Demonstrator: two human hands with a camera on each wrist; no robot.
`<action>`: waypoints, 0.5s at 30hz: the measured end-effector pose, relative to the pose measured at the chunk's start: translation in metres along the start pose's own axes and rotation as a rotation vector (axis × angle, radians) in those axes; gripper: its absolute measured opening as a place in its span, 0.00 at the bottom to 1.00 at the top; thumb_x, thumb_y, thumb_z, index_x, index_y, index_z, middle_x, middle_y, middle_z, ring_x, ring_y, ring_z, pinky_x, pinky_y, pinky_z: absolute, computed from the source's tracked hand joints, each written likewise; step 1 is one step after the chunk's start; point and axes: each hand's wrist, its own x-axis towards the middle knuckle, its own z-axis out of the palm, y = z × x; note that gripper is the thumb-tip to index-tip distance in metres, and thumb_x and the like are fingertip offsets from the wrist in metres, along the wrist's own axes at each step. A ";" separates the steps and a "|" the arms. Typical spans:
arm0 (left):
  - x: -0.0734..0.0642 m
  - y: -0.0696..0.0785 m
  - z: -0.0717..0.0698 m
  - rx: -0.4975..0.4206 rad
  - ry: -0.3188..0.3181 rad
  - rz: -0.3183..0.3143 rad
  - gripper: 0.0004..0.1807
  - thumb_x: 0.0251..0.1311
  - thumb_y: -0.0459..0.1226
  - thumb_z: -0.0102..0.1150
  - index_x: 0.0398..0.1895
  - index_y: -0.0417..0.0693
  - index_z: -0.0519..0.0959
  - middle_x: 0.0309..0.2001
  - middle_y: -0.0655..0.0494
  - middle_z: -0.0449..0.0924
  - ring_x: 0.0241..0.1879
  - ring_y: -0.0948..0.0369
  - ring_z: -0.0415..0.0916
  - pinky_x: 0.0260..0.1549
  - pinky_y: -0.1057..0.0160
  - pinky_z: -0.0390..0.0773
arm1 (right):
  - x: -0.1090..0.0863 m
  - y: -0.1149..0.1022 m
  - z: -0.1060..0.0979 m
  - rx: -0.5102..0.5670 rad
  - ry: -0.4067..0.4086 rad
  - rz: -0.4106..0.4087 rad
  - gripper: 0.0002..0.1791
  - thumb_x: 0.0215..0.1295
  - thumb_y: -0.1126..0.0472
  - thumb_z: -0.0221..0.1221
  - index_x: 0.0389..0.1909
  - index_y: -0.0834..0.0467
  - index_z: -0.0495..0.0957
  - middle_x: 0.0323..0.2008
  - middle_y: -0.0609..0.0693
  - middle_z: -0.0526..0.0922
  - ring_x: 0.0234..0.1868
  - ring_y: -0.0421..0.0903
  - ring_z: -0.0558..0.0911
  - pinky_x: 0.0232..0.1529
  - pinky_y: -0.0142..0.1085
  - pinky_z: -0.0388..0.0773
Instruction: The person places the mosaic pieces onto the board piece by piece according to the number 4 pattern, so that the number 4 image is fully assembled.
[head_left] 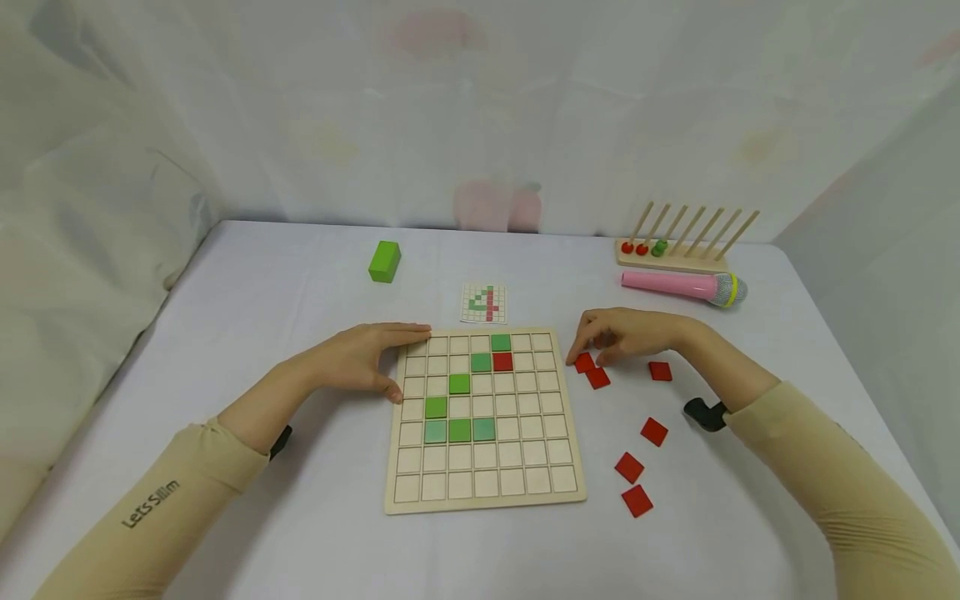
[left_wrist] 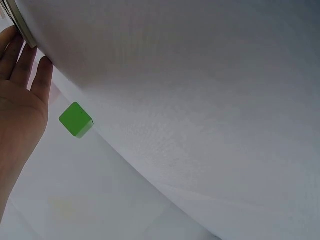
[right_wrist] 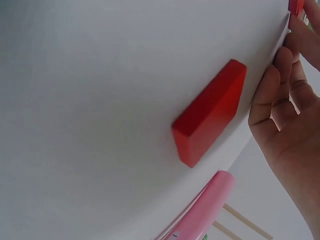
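A wooden grid board (head_left: 411,483) lies flat in the head view. Several green tiles (head_left: 459,384) sit in its squares in a slanting line and a row, with one red tile (head_left: 502,362) near the top. My left hand (head_left: 360,357) rests at the board's upper left edge, fingers extended along the corner and thumb on the left side. Right of the board, my right hand (head_left: 633,331) pinches a loose red tile (head_left: 584,362) between thumb and forefinger. Another red tile (head_left: 597,378) touches it from below. The right wrist view shows the held tile only partly.
Several red tiles (head_left: 654,432) are scattered to the right. Behind the board lies a small pattern card (head_left: 483,303) with green and red squares. A green block (head_left: 385,262) stands back left. A pink microphone (head_left: 675,284) and a pegged bead rack (head_left: 675,256) lie back right.
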 end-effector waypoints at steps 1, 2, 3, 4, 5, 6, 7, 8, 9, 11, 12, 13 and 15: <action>0.000 0.000 0.000 0.000 0.000 0.000 0.56 0.37 0.53 0.79 0.75 0.60 0.63 0.76 0.64 0.60 0.78 0.52 0.54 0.74 0.42 0.58 | 0.000 0.000 0.000 0.001 0.002 0.005 0.19 0.63 0.70 0.60 0.47 0.44 0.85 0.45 0.47 0.78 0.48 0.46 0.72 0.50 0.35 0.72; 0.000 0.000 0.000 0.000 0.000 0.001 0.56 0.37 0.53 0.79 0.75 0.60 0.63 0.76 0.64 0.60 0.78 0.52 0.54 0.74 0.42 0.58 | 0.000 0.001 0.000 0.000 0.005 0.009 0.19 0.63 0.69 0.61 0.47 0.43 0.85 0.45 0.47 0.78 0.48 0.46 0.72 0.49 0.34 0.72; 0.000 0.000 0.000 -0.001 0.000 0.001 0.56 0.37 0.53 0.79 0.75 0.60 0.63 0.76 0.64 0.60 0.78 0.52 0.54 0.74 0.42 0.58 | 0.001 0.001 0.001 -0.004 0.008 0.011 0.19 0.63 0.69 0.61 0.47 0.42 0.85 0.45 0.47 0.78 0.48 0.46 0.72 0.49 0.33 0.72; 0.000 0.000 0.000 -0.001 0.001 0.002 0.56 0.37 0.53 0.78 0.75 0.60 0.63 0.76 0.64 0.60 0.78 0.52 0.54 0.74 0.42 0.58 | 0.001 0.002 0.001 -0.005 0.012 0.013 0.19 0.63 0.69 0.61 0.47 0.42 0.85 0.45 0.47 0.78 0.47 0.46 0.72 0.48 0.33 0.72; 0.000 0.000 0.000 -0.002 0.002 0.003 0.56 0.37 0.53 0.79 0.75 0.60 0.63 0.76 0.64 0.60 0.78 0.52 0.54 0.74 0.42 0.58 | 0.001 0.002 0.001 -0.008 0.017 0.011 0.18 0.63 0.69 0.61 0.46 0.42 0.85 0.44 0.47 0.78 0.47 0.46 0.72 0.47 0.32 0.72; 0.000 0.000 0.000 -0.003 0.002 0.004 0.56 0.36 0.53 0.79 0.74 0.60 0.63 0.76 0.64 0.60 0.78 0.52 0.54 0.74 0.42 0.58 | 0.001 0.003 0.002 -0.011 0.022 0.009 0.18 0.63 0.69 0.61 0.46 0.42 0.85 0.44 0.47 0.78 0.47 0.46 0.72 0.47 0.32 0.72; 0.000 0.000 0.000 -0.004 0.003 0.004 0.56 0.36 0.53 0.79 0.74 0.59 0.63 0.76 0.64 0.60 0.78 0.52 0.54 0.74 0.42 0.58 | 0.001 0.004 0.002 -0.013 0.028 0.007 0.18 0.63 0.69 0.61 0.46 0.42 0.85 0.44 0.47 0.78 0.46 0.46 0.73 0.46 0.32 0.72; 0.000 0.000 0.000 -0.002 0.005 0.006 0.56 0.36 0.53 0.79 0.74 0.59 0.64 0.76 0.63 0.61 0.78 0.52 0.54 0.74 0.42 0.58 | 0.001 0.004 0.002 -0.019 0.036 0.005 0.18 0.63 0.69 0.62 0.46 0.42 0.85 0.44 0.47 0.78 0.46 0.46 0.73 0.46 0.32 0.72; 0.001 0.000 0.000 -0.001 0.005 0.006 0.56 0.36 0.53 0.79 0.74 0.59 0.64 0.76 0.63 0.61 0.78 0.52 0.54 0.74 0.42 0.58 | 0.001 0.004 0.002 -0.024 0.043 0.004 0.18 0.63 0.69 0.62 0.46 0.43 0.84 0.43 0.47 0.78 0.45 0.46 0.73 0.46 0.32 0.73; 0.001 0.000 0.000 0.000 0.006 0.006 0.56 0.35 0.53 0.79 0.74 0.59 0.64 0.76 0.63 0.61 0.78 0.51 0.55 0.74 0.42 0.58 | 0.001 0.004 0.003 -0.033 0.060 0.010 0.18 0.61 0.69 0.63 0.45 0.44 0.84 0.42 0.47 0.78 0.44 0.45 0.74 0.45 0.32 0.74; 0.001 0.000 0.001 -0.001 0.006 0.006 0.56 0.35 0.53 0.79 0.74 0.59 0.64 0.76 0.63 0.61 0.78 0.51 0.55 0.74 0.42 0.58 | 0.002 0.004 0.003 -0.039 0.072 0.015 0.17 0.60 0.69 0.64 0.45 0.44 0.83 0.42 0.46 0.78 0.44 0.45 0.74 0.45 0.32 0.74; 0.001 0.000 0.001 -0.002 0.006 0.003 0.56 0.35 0.53 0.79 0.74 0.59 0.65 0.76 0.63 0.61 0.78 0.51 0.55 0.74 0.42 0.58 | 0.001 0.003 0.003 -0.043 0.084 0.023 0.17 0.59 0.68 0.65 0.44 0.45 0.83 0.41 0.46 0.78 0.43 0.45 0.75 0.44 0.31 0.75; 0.001 -0.001 0.001 -0.007 0.004 0.001 0.56 0.35 0.53 0.79 0.74 0.59 0.65 0.76 0.63 0.61 0.78 0.52 0.54 0.74 0.42 0.58 | 0.001 0.002 0.004 -0.047 0.108 0.043 0.16 0.57 0.68 0.67 0.43 0.47 0.82 0.40 0.46 0.78 0.41 0.44 0.75 0.43 0.31 0.76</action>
